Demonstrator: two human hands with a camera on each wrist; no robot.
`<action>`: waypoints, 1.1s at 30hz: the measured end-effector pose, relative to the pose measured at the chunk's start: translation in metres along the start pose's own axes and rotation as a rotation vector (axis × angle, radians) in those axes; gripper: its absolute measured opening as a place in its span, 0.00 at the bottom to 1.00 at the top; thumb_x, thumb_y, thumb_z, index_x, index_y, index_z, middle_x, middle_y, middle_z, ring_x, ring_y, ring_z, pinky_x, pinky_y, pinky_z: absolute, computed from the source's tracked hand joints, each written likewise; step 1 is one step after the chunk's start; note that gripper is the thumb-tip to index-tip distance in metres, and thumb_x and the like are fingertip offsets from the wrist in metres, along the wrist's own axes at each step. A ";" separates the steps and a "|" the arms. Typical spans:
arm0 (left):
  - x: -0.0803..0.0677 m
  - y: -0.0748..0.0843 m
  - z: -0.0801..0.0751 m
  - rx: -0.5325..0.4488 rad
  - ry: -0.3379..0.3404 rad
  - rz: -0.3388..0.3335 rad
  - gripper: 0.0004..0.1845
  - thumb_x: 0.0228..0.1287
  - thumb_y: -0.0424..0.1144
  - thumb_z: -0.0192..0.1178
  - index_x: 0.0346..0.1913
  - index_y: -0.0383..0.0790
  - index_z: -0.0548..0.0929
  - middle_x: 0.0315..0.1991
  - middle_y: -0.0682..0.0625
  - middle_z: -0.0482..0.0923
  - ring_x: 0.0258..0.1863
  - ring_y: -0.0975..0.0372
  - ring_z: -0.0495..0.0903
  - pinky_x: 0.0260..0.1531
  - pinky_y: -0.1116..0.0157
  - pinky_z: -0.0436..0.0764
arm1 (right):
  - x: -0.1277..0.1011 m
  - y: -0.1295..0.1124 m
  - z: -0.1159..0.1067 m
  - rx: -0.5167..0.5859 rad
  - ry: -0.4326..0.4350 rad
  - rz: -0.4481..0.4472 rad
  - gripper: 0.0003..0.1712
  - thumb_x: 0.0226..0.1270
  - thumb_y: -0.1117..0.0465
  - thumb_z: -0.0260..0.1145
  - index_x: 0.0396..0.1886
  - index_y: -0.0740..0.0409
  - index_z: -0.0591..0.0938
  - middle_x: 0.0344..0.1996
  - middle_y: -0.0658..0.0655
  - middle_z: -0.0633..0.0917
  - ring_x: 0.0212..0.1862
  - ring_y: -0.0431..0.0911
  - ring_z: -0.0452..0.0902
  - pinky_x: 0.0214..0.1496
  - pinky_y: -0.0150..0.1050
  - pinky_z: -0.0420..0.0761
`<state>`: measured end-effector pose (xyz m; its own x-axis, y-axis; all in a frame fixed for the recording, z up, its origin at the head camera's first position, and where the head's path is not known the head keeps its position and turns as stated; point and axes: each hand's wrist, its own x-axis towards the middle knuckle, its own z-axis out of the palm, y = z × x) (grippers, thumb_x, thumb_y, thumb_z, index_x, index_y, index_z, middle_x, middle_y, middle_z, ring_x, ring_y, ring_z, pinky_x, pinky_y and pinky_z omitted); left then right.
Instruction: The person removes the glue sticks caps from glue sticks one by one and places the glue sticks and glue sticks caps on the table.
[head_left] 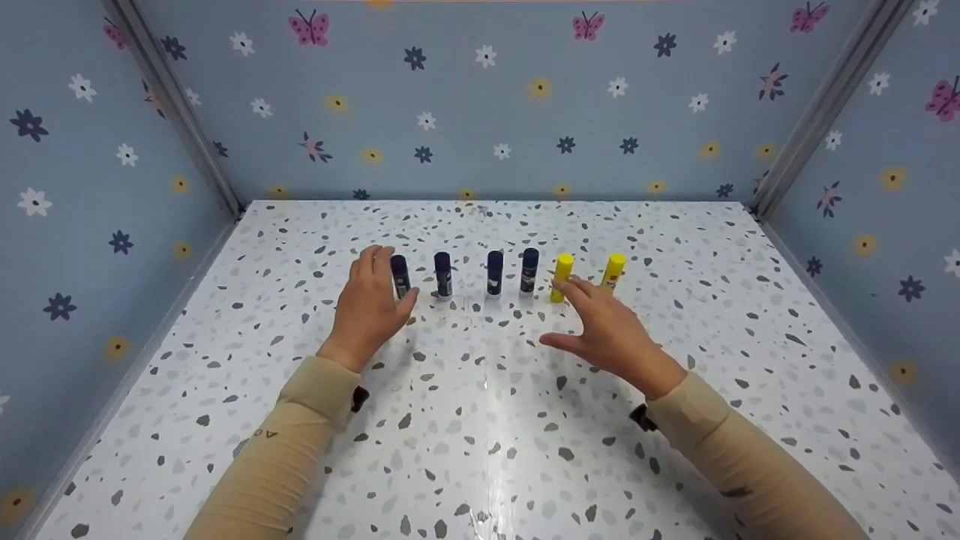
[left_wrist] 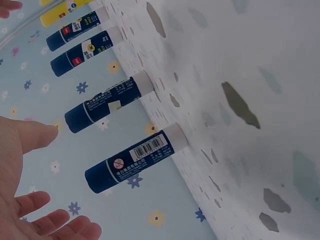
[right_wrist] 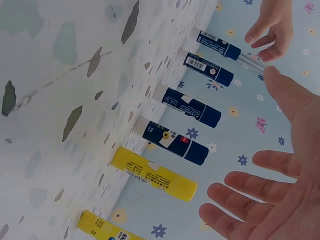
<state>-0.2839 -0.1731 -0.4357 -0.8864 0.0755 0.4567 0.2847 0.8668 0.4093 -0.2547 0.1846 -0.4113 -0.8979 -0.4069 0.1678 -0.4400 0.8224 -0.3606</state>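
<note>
Both hands hover with fingers spread and relaxed, holding nothing, over a speckled tabletop and just in front of a row of six glue sticks standing upright. The left hand is at the left end of that row, its fingertips level with the first dark blue glue stick, which stands just beside the thumb side; whether skin touches it cannot be told, and the left wrist view shows a gap between the thumb and the nearest stick. The right hand is open too, fingers reaching toward the first yellow glue stick and near it, with the wrist view showing air between fingertips and sticks. Between the two hands along the row stand three more dark blue glue sticks, evenly spaced with narrow gaps. The second yellow glue stick closes the row on the right, just beyond the right hand. In front of the row, toward the person, the tabletop lies bare between the beige sleeves; behind the row more bare surface runs to the back wall. Blue walls printed with flowers and butterflies close the table on three sides, well apart from the row, with metal corner posts.
</note>
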 end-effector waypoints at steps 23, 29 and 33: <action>0.023 -0.036 0.019 -0.342 -0.277 -0.399 0.34 0.74 0.43 0.70 0.73 0.25 0.72 0.69 0.29 0.77 0.68 0.40 0.79 0.73 0.43 0.76 | 0.002 0.012 0.014 0.159 -0.048 0.069 0.41 0.66 0.54 0.82 0.75 0.61 0.78 0.65 0.64 0.87 0.64 0.62 0.85 0.65 0.58 0.85; 0.030 -0.035 0.026 -0.371 -0.265 -0.417 0.27 0.72 0.40 0.71 0.64 0.24 0.78 0.60 0.31 0.83 0.62 0.42 0.83 0.70 0.46 0.79 | 0.001 0.015 0.018 0.210 -0.038 0.054 0.40 0.66 0.55 0.83 0.74 0.63 0.79 0.64 0.65 0.87 0.61 0.60 0.86 0.63 0.57 0.85; 0.033 -0.035 0.030 -0.373 -0.262 -0.430 0.27 0.71 0.38 0.70 0.64 0.22 0.78 0.60 0.29 0.84 0.62 0.41 0.84 0.71 0.46 0.79 | 0.000 0.016 0.020 0.226 -0.040 0.064 0.39 0.66 0.55 0.82 0.73 0.62 0.80 0.63 0.65 0.87 0.60 0.59 0.85 0.63 0.57 0.85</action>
<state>-0.3335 -0.1865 -0.4585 -0.9966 -0.0823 0.0000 -0.0511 0.6194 0.7834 -0.2619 0.1900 -0.4350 -0.9209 -0.3760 0.1026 -0.3648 0.7389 -0.5665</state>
